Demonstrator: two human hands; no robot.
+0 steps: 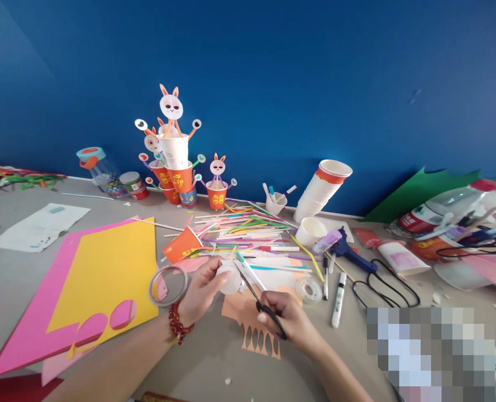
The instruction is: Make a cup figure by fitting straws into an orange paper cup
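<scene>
My left hand [204,287], with a red bead bracelet at the wrist, pinches a small round piece of white paper [230,279] above the table. My right hand [287,321] grips black-handled scissors [261,304] whose blades point up-left and meet the white piece. Under both hands lies a peach sheet [254,329] with leaf-shaped holes cut out of it. A roll of clear tape [168,285] rests just left of my left hand.
Pink and yellow sheets [101,279] lie at left. Behind the hands are several coloured straws [248,229], a tipped orange cup [183,245], rabbit-faced cup figures [175,162], a stack of paper cups [321,190], a blue glue gun [351,251], markers [338,298] and a bottle [449,209].
</scene>
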